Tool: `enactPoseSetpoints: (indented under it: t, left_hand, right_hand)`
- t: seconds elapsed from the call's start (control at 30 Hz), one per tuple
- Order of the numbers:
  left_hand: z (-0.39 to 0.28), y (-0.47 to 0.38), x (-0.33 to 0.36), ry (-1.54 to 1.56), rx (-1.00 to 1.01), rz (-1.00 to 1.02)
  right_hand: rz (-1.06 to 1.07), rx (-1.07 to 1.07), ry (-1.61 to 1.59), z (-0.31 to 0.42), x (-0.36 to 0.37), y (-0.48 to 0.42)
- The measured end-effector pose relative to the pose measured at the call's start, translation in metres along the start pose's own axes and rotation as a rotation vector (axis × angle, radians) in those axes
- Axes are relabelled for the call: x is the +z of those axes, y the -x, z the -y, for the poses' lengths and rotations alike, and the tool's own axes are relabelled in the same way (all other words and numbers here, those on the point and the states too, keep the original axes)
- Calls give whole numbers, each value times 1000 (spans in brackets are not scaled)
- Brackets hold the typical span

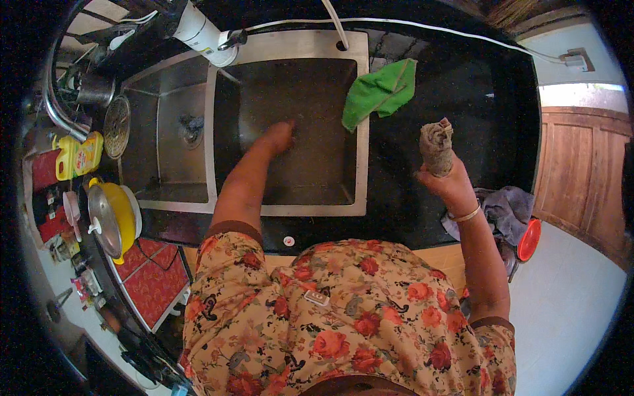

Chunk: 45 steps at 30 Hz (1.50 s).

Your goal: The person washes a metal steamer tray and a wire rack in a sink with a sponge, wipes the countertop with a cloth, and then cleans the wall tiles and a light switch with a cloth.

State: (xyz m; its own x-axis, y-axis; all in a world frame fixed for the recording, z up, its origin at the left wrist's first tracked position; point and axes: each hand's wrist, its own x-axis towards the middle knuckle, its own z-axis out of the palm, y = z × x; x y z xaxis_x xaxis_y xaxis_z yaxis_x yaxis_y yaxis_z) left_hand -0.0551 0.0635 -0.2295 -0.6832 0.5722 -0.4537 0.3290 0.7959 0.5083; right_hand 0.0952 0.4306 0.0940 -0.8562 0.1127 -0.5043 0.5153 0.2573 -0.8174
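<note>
My right hand is closed around a rolled grey-brown cloth, held upright above the black countertop right of the sink. My left hand reaches into the larger basin of the steel double sink; nothing shows in it, and its fingers are too dark to make out well. A green cloth lies over the sink's right rim and onto the counter. In the smaller left basin, a dark scouring pad rests at the drain.
A white cylindrical device stands behind the sink. At the left are a yellow pot with a lid, a yellow jug and a round perforated metal plate. A grey cloth and a red basin are by my right forearm.
</note>
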Motion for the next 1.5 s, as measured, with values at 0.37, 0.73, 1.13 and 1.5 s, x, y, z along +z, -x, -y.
enactPoseSetpoints:
  t: [0.37,0.73,1.13,1.5]
  left_hand:
    - [0,31,-42,298,-159,-189]
    - [-55,98,-120,1727,-133,-404]
    - [-68,109,-135,1479,-26,-296]
    - [-80,110,-137,1281,-87,-333]
  right_hand:
    - [-29,-72,-2,-6,3,10]
    - [18,-11,-43,-12,4,2]
    - [5,-28,-28,-16,1,14]
    - [5,11,-101,-26,4,23]
